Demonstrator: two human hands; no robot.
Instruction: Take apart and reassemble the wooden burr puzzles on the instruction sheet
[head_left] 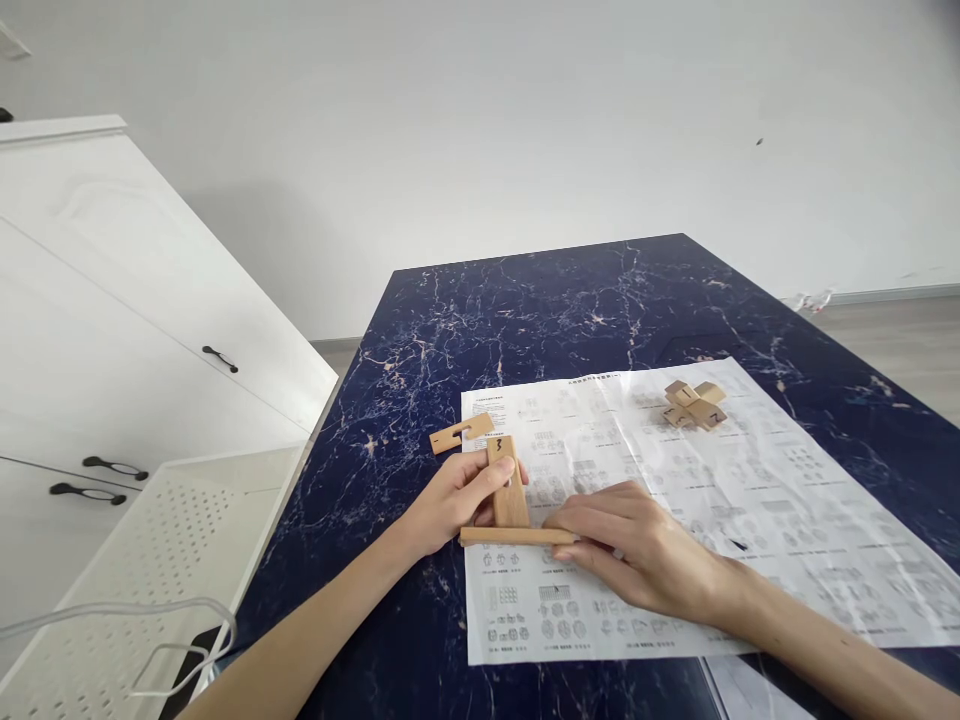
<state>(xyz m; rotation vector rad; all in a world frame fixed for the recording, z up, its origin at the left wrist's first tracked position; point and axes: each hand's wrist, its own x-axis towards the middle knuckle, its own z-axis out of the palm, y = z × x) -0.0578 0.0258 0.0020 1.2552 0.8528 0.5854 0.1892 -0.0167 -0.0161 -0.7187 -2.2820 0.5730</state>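
My left hand [476, 490] is closed round an upright wooden puzzle piece [511, 500] marked with a 3, thumb across its face. In my right hand [630, 545], thumb and fingers pinch the right end of a flat wooden puzzle piece [506, 536], seen edge-on. This flat piece lies across the lower end of the numbered one; whether they interlock I cannot tell. Just beyond my left hand, a notched wooden piece [450, 436] marked 1 rests partly on the sheet's edge. Farther right sits an assembled wooden cross-shaped puzzle [695, 405] with numbers on it.
A creased printed instruction sheet [637, 450] with small diagrams lies under both hands. It is spread on a dark blue marble-patterned table [510, 310]. To the left stand a white cabinet [150, 300] with black handles and a perforated white surface [187, 510] with a cable [150, 607].
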